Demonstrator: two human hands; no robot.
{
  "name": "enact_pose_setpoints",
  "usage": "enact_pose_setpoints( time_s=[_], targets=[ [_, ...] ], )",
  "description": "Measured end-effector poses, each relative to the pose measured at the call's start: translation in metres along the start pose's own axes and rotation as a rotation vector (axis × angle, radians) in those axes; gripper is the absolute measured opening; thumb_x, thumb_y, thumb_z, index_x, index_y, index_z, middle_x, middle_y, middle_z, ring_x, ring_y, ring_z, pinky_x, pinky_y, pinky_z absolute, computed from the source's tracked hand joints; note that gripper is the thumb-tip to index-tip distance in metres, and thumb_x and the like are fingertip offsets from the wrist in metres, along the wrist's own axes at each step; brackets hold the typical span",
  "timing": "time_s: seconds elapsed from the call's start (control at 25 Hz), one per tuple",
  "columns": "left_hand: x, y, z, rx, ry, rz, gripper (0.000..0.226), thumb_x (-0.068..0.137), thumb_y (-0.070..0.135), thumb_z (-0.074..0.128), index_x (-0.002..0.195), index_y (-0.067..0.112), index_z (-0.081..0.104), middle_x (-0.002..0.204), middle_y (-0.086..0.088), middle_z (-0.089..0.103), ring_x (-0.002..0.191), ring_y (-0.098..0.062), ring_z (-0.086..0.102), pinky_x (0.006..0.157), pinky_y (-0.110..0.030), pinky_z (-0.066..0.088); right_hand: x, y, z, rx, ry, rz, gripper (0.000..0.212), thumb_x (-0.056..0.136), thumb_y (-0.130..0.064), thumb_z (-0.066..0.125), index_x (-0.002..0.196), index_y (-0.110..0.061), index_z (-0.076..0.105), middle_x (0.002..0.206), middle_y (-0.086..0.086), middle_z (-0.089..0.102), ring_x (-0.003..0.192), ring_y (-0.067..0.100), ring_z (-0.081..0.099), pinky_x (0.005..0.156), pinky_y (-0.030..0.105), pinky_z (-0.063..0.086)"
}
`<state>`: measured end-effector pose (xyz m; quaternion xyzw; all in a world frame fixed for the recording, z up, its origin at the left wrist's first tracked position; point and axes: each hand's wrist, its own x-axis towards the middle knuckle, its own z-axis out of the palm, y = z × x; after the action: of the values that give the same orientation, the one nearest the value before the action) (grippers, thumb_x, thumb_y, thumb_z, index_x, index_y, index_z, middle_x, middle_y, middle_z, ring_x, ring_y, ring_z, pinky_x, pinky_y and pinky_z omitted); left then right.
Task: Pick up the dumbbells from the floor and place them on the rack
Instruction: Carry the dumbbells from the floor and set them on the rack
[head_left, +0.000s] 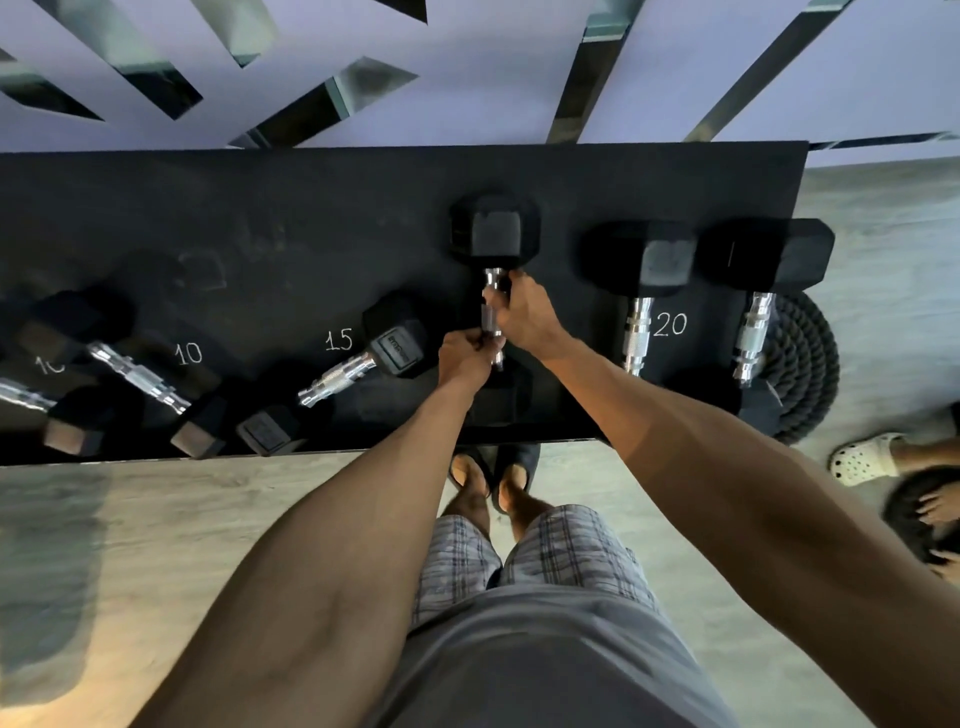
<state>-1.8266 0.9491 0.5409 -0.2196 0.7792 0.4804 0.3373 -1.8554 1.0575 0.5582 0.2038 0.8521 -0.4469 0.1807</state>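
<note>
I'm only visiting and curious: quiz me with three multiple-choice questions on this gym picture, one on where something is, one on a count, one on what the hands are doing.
1. Where does the coiled rope lie?
A) on the floor by the right end of the rack
B) on the rack's left end
C) over the person's arm

2. How many dumbbells lie on the rack to the right of the held dumbbell?
A) none
B) two
C) five

3. How is the held dumbbell gripped?
A) by one hand only
B) by both hands on its chrome handle
C) by no hand

Answers:
1 A: the rope shows past the rack's right edge.
2 B: an inner dumbbell and an outer dumbbell flank the chalked 20.
3 B: the left hand and right hand both curl round the handle.
</note>
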Motion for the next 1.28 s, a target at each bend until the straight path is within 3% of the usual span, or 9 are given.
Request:
enact_pose_setpoints(
  time_s=[0.16,0.48,0.68,0.8,0.92,1.08,1.2,1.28],
  targets=[
    [0.005,-0.008,0.006,0.006,-0.026,-0.009,0.029,0.087,0.025,0.073,0.113,0.011,0.073,0.107,-0.005,0.074,0.102,-0.018,0.067,0.084,-0.024,0.048,0.001,0.012,0.000,-0.007,-0.028,0.017,0.024,0.098,-0.020,0.050,0.108,0.001,0.056,0.088,0.005,0.061,0.075,0.017,0.056,0.066,0.026,0.040],
    [-0.006,-0.028,0.013,0.044,-0.018,-0.059,0.030,0.085,0.028,0.074,0.109,0.009,0.075,0.107,-0.008,0.074,0.091,-0.012,0.062,0.076,-0.023,0.043,-0.016,0.033,0.010,0.007,-0.070,0.052,0.029,0.098,-0.025,0.052,0.116,-0.001,0.056,0.104,0.011,0.066,0.093,0.024,0.061,0.076,0.031,0.042],
    [-0.019,-0.028,0.005,0.124,-0.035,-0.013,0.029,0.089,0.028,0.069,0.112,0.011,0.073,0.109,-0.009,0.073,0.107,-0.020,0.066,0.080,-0.024,0.045,-0.028,0.036,0.012,0.008,-0.070,0.070,0.033,0.099,-0.027,0.051,0.121,-0.002,0.054,0.112,0.013,0.065,0.101,0.024,0.061,0.076,0.028,0.040],
    [-0.030,-0.025,-0.018,0.286,-0.023,0.025,0.032,0.091,0.025,0.067,0.118,0.008,0.070,0.118,-0.009,0.070,0.115,-0.023,0.063,0.093,-0.026,0.046,-0.044,0.034,0.012,-0.021,0.076,0.079,0.031,0.096,-0.027,0.050,0.117,-0.003,0.052,0.118,0.015,0.059,0.109,0.029,0.057,0.085,0.037,0.048],
    [-0.041,-0.032,-0.055,0.449,0.025,0.028,0.020,0.089,0.025,0.067,0.102,0.012,0.074,0.110,-0.009,0.073,0.109,-0.025,0.066,0.097,-0.034,0.052,-0.072,0.027,0.019,-0.044,0.184,0.061,0.021,0.096,-0.021,0.046,0.108,-0.004,0.052,0.109,0.017,0.061,0.102,0.033,0.058,0.087,0.046,0.050],
    [-0.046,-0.041,-0.106,0.622,0.057,0.060,0.019,0.089,0.021,0.061,0.086,0.007,0.073,0.091,-0.015,0.074,0.091,-0.031,0.071,0.087,-0.041,0.057,-0.090,0.013,0.055,0.001,-0.024,0.135,0.021,0.090,-0.025,0.048,0.097,-0.009,0.060,0.093,0.013,0.070,0.083,0.030,0.066,0.075,0.041,0.057],
    [-0.040,-0.045,-0.142,0.731,0.141,0.086,0.023,0.091,0.020,0.055,0.101,0.010,0.073,0.103,-0.016,0.071,0.099,-0.036,0.067,0.084,-0.039,0.055,-0.093,-0.006,0.093,0.163,-0.186,0.230,0.016,0.089,-0.023,0.049,0.082,-0.014,0.060,0.085,0.014,0.073,0.073,0.029,0.070,0.069,0.048,0.061],
    [-0.031,-0.049,-0.165,0.778,0.154,0.078,0.026,0.093,0.023,0.052,0.108,0.011,0.069,0.107,-0.018,0.068,0.100,-0.039,0.066,0.080,-0.040,0.053,-0.094,-0.024,0.115,0.273,-0.251,0.313,0.014,0.094,-0.018,0.050,0.088,-0.010,0.061,0.087,0.013,0.070,0.067,0.019,0.066,0.067,0.039,0.060]
  ],
)
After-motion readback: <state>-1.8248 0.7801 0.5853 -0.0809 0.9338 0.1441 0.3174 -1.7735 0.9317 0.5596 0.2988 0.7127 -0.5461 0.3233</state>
